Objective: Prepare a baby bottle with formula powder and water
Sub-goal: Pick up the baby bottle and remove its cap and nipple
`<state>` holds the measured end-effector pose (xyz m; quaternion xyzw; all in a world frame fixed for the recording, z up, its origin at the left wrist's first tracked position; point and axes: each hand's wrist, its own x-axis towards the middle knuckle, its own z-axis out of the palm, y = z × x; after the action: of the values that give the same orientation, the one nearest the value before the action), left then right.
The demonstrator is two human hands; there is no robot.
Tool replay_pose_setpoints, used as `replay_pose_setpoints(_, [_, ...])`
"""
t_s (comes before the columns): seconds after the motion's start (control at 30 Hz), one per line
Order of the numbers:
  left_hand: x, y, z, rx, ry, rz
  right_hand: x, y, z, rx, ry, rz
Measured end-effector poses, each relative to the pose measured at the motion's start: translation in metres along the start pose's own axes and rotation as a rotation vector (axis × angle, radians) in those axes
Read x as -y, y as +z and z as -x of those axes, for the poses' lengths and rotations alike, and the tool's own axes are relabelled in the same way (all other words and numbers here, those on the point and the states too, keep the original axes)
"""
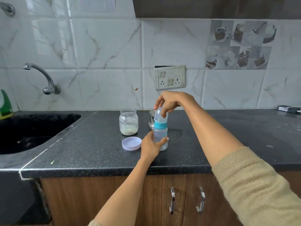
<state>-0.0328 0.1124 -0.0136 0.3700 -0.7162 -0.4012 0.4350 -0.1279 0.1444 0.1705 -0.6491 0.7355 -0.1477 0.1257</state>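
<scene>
Standing upright at the centre of the frame on the dark speckled stone surface (228, 128), the translucent baby bottle with a teal collar (160, 136) has a vertical long axis. The left hand (150, 147) has its fingers clamped round the body; the right hand (171, 100), directly above, has its fingers pinched on the clear domed cap (160, 115), tilted slightly. Judged next: a cap movement along that axis. The open glass jar of white powder (128, 122) stands left of centre.

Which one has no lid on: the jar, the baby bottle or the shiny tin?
The jar with white powder at the bottom. Its top is open, and a lilac lid lies on the counter in front of it. The baby bottle and the shiny tin are both covered.
</scene>
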Motion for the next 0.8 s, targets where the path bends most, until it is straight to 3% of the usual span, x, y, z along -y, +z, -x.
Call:
replay_pose_setpoints(0.13, [0.001, -0.001, 0.0, 0.001, 0.008, 0.001, -0.017, -0.003, 0.008, -0.073, -0.027, -0.162])
replay_pose_setpoints(0.3, [0.0, -0.001, 0.001, 0.002, 0.002, 0.013, -0.059, 0.01, 0.029, -0.297, -0.034, -0.736])
replay_pose_setpoints(0.43, [0.001, -0.001, 0.001, -0.003, 0.007, 0.015, -0.094, 0.067, 0.031, -0.333, 0.029, -1.024])
replay_pose_setpoints(0.63, [0.0, -0.001, 0.001, -0.005, -0.001, 0.002, -0.123, 0.125, 0.029, -0.505, 0.244, -0.737])
replay_pose_setpoints(0.8, [-0.001, -0.001, 0.002, -0.001, -0.01, -0.009, -0.132, 0.135, 0.026, -0.539, 0.301, -0.584])
